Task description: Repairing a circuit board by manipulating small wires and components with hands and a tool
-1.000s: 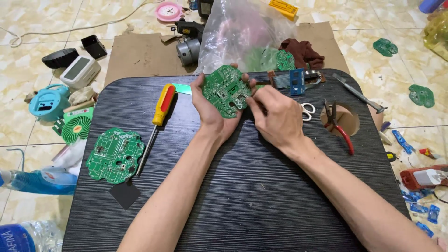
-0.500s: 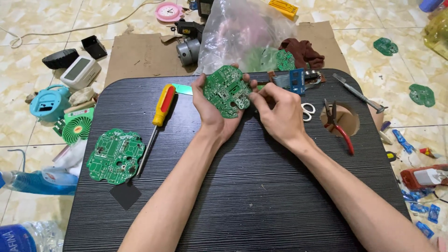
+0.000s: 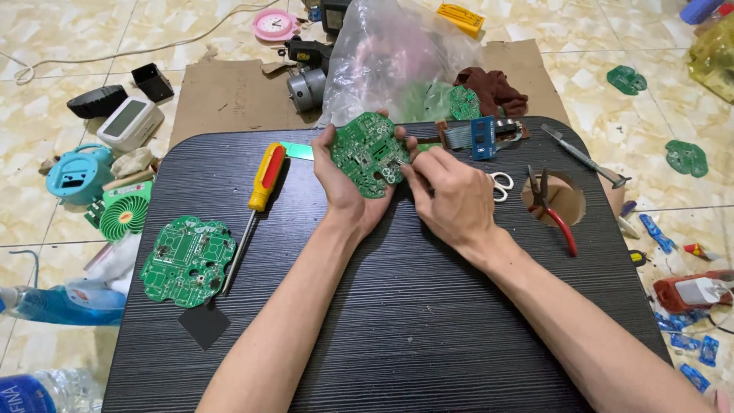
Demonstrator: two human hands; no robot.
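left hand (image 3: 348, 187): bare, no ring | right hand (image 3: 451, 195): bare | forearms: sleeveless, no watch

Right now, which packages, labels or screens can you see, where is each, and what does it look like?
Clear plastic bag: behind the black table, crumpled, green boards inside.
White device: floor far left, boxy, grey screen.
Blue clock case: floor left, rounded, dark window.
Plastic bottle: bottom left corner, clear with blue label.
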